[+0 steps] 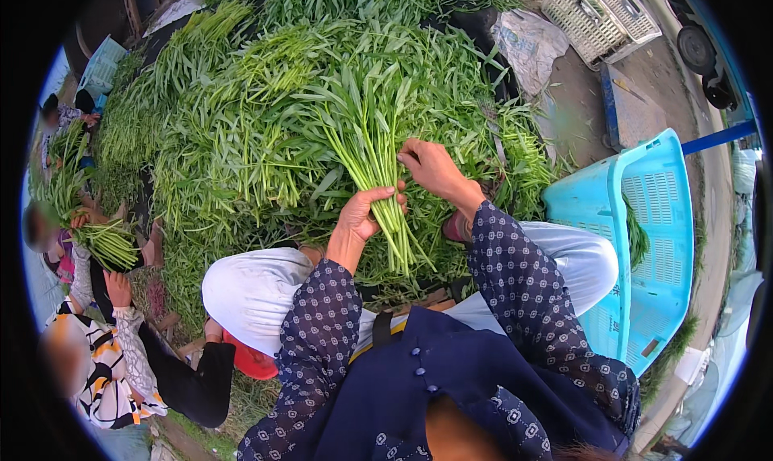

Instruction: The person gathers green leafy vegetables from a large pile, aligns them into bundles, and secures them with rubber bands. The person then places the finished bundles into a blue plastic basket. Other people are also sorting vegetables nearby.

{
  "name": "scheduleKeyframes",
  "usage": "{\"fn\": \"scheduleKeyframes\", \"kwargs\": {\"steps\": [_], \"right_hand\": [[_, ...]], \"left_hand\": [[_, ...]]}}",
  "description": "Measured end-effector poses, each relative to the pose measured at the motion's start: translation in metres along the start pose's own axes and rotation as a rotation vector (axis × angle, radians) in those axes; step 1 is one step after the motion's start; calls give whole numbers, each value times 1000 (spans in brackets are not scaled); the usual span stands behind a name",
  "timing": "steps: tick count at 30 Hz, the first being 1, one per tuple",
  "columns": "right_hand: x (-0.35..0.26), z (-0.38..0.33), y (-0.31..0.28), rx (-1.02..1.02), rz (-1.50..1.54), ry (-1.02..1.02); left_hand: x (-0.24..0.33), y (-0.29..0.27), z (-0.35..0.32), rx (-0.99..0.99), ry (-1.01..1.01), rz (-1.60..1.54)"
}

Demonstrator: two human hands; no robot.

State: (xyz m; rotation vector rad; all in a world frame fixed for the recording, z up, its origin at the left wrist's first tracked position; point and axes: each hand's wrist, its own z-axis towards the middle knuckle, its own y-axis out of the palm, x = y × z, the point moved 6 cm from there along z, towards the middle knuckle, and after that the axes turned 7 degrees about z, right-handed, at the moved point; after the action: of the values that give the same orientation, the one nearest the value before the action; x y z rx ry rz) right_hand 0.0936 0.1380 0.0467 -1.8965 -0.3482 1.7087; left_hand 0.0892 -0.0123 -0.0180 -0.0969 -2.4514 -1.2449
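My left hand [363, 214] is closed round the lower stems of a bunch of water spinach [362, 139]. Its pale green stem ends stick out below the fist, and the long narrow leaves fan out away from me. Just right of the stems, my right hand [435, 169] is pinched, thumb against fingers. Whatever it may hold is too small to make out. Beneath both hands spreads a wide heap of the same greens [233, 131], its stems lying in many directions.
A turquoise plastic crate [660, 252] with some greens inside stands by my right knee. White crates [592, 18] sit at the far right, near a crumpled sack [527, 46]. On the left are other people, one person's hand near a bunch of greens [109, 243]. Something red [250, 360] lies beside my left leg.
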Motion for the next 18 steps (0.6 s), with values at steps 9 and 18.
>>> {"fn": "scheduleKeyframes", "kwargs": {"steps": [9, 18], "right_hand": [[54, -38, -31, 76, -458, 56], [-48, -26, 15, -32, -244, -222]], "left_hand": [[16, 14, -14, 83, 113, 195], [6, 16, -12, 186, 104, 357]]}}
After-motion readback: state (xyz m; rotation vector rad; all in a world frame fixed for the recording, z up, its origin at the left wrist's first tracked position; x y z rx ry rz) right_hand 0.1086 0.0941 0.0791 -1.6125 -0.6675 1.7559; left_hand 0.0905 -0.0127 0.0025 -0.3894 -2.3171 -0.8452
